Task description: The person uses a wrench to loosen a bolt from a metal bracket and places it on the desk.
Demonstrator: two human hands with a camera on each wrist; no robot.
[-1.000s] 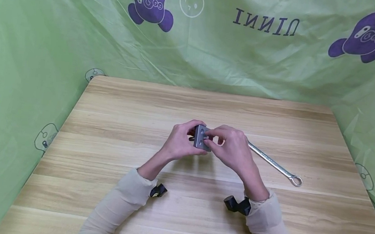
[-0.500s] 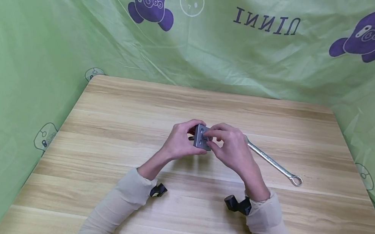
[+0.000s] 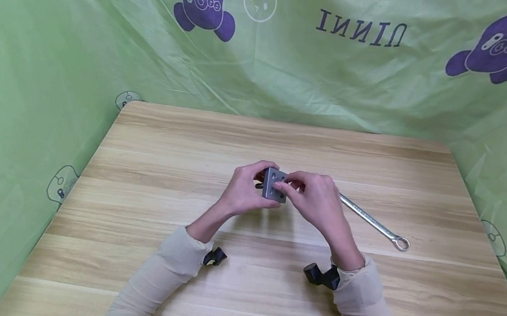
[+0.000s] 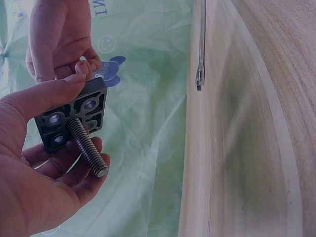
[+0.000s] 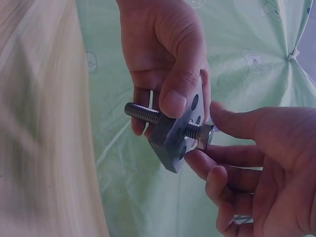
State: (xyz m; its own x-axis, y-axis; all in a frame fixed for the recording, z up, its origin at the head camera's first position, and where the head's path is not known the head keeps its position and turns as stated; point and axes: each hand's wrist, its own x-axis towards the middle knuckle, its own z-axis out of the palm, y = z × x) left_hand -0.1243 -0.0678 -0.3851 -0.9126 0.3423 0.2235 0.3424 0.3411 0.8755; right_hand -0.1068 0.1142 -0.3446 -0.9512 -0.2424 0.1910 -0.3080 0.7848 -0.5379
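Note:
My left hand (image 3: pixel 243 188) grips a grey square plate (image 3: pixel 272 194) with holes near its corners, thumb on one edge and fingers on the other. A threaded bolt (image 4: pixel 89 145) runs through the plate's middle and sticks out on the ribbed side, toward my left palm. On the flat side, its hex head (image 5: pixel 206 136) stands off the plate with some thread showing between. My right hand (image 3: pixel 319 198) has its thumb and index finger at either side of that head, pinching it. In the head view the head is hidden by the right fingers.
A silver combination wrench (image 3: pixel 369 220) lies slantwise on the wooden table (image 3: pixel 218 139), right of the right hand, which hides its near-left end. Green printed cloth (image 3: pixel 271 77) surrounds the table. Black camera mounts (image 3: pixel 322 277) sit at both wrists.
The right thumb and fingers have shifted round the bolt head, loosening a little half a second ago and closing in again now. The left hand and plate have stayed almost still.

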